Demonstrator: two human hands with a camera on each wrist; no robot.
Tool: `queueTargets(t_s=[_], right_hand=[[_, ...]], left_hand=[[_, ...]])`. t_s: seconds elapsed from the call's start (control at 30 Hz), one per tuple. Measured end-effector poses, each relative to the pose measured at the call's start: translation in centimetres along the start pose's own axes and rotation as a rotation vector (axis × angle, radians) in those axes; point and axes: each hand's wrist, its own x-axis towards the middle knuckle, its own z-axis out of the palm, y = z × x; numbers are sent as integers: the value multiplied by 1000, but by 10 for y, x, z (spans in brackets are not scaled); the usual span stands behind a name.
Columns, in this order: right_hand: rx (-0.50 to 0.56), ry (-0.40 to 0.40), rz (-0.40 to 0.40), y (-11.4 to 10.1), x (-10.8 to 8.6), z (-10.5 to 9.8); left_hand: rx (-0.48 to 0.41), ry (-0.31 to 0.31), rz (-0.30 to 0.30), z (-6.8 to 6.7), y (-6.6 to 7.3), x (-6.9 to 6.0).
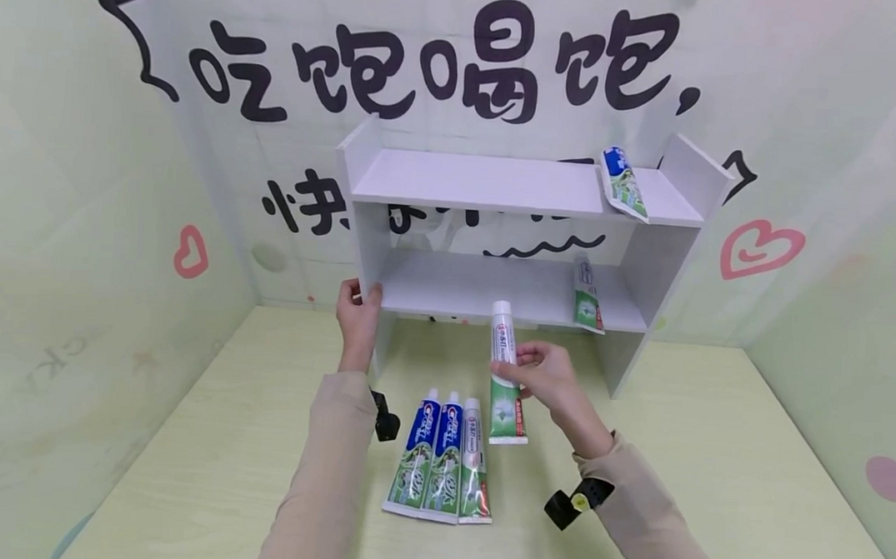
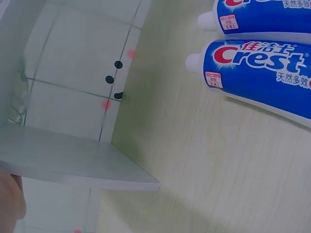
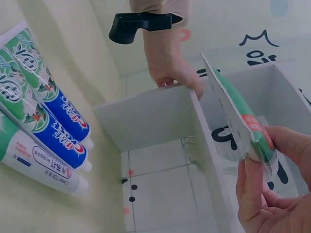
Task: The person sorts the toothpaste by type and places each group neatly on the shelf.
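My right hand [image 1: 552, 374] pinches a white-and-green toothpaste tube [image 1: 501, 398] between thumb and fingers, cap up, in front of the shelf's lower board. In the right wrist view the same tube appears nearly edge-on. The left hand [image 1: 358, 317] grips the left side panel of the white shelf [image 1: 455, 284], thumb on its front edge. Below, two blue-and-green Crest toothpaste tubes [image 1: 414, 453] and another white-and-green tube [image 1: 474, 460] lie side by side on the table, caps toward the shelf.
On the shelf's top board, toward the right, leans a blue-and-green toothpaste tube [image 1: 623, 183]. A white-and-green tube [image 1: 587, 298] lies on the board beneath it. The shelf stands on a pale wooden table [image 1: 207, 461] before a wall [image 1: 439, 137] printed with black characters.
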Motion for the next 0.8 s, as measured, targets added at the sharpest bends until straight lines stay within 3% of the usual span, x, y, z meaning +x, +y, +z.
queueTargets(t_s=[0.8], right_hand=[[-31, 32, -73, -64, 0, -29]], left_hand=[[-22, 5, -5, 1, -2, 4]])
